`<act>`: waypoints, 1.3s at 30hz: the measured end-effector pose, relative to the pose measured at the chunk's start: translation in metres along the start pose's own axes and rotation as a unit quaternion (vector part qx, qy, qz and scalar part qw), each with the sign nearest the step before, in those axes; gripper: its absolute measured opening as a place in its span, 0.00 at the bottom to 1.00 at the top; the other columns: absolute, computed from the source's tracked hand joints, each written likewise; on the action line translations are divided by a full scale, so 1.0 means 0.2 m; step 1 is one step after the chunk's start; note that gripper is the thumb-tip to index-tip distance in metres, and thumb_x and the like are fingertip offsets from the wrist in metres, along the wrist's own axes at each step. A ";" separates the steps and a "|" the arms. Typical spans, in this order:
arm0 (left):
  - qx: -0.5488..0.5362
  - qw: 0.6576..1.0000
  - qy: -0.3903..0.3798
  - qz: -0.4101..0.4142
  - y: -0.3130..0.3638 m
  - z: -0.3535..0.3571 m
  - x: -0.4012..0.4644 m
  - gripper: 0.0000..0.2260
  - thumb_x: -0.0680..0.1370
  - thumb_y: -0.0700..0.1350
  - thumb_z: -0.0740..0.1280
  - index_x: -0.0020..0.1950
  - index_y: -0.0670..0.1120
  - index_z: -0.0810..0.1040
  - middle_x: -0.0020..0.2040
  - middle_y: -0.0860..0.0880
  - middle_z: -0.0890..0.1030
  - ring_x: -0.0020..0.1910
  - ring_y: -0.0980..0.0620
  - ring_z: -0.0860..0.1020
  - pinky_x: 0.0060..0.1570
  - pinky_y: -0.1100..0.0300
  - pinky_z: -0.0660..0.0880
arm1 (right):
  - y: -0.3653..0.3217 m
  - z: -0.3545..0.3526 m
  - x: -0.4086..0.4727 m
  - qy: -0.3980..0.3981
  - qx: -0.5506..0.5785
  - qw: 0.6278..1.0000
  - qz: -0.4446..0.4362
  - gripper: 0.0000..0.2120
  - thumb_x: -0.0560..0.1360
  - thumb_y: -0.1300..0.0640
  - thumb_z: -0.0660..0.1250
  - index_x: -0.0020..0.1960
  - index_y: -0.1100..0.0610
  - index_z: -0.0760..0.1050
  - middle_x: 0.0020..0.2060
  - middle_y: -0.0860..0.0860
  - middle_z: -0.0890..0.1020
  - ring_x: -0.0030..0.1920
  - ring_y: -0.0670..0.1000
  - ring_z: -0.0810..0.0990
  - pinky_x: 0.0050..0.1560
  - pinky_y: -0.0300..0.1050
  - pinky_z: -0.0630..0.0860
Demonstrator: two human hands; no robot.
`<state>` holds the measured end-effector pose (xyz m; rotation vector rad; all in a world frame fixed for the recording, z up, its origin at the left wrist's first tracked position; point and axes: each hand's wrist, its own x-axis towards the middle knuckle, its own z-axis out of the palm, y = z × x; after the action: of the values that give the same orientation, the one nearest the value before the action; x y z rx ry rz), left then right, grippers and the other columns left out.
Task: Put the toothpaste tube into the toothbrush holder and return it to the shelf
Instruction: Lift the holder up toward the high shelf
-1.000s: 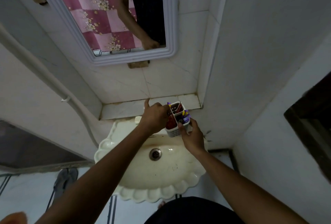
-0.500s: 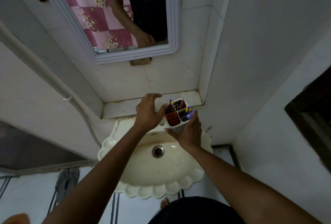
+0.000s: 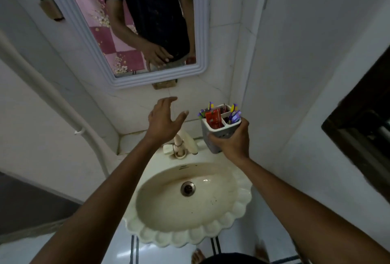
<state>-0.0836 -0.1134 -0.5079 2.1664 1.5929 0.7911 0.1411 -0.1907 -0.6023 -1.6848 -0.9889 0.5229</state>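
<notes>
My right hand (image 3: 233,143) grips a white perforated toothbrush holder (image 3: 218,131) from below and lifts it above the sink's back right corner. A red toothpaste tube (image 3: 213,118) stands in the holder's left compartment, and purple-and-yellow toothbrushes (image 3: 233,114) fill the right one. My left hand (image 3: 163,121) hovers to the holder's left with fingers spread and nothing in it. The tiled shelf (image 3: 135,138) runs along the wall behind the sink, below both hands.
A cream scalloped sink (image 3: 190,232) with a tap (image 3: 182,141) sits under my arms. A white-framed mirror (image 3: 198,31) hangs above. A white pipe (image 3: 63,111) runs down the left wall. A wall (image 3: 295,73) stands close on the right.
My left hand has let go of the holder and drawn away to the left, fingers open. My right hand has lifted the holder up and to the right.
</notes>
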 end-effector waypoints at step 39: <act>0.146 0.860 0.452 0.188 1.53 -1.72 1.18 0.33 0.84 0.70 0.54 0.76 0.47 0.75 0.75 0.47 0.78 0.82 0.46 0.65 0.85 0.45 0.46 | -2.82 -1.22 0.76 0.231 0.192 0.867 -0.399 0.48 0.51 0.26 0.82 0.58 0.50 0.66 0.56 0.47 0.78 0.60 0.53 0.81 0.57 0.54 0.83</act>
<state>-0.0108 -0.0056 -0.0063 2.5282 1.7467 2.0468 0.2118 -0.1526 0.0252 -0.8544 -1.0296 -0.2273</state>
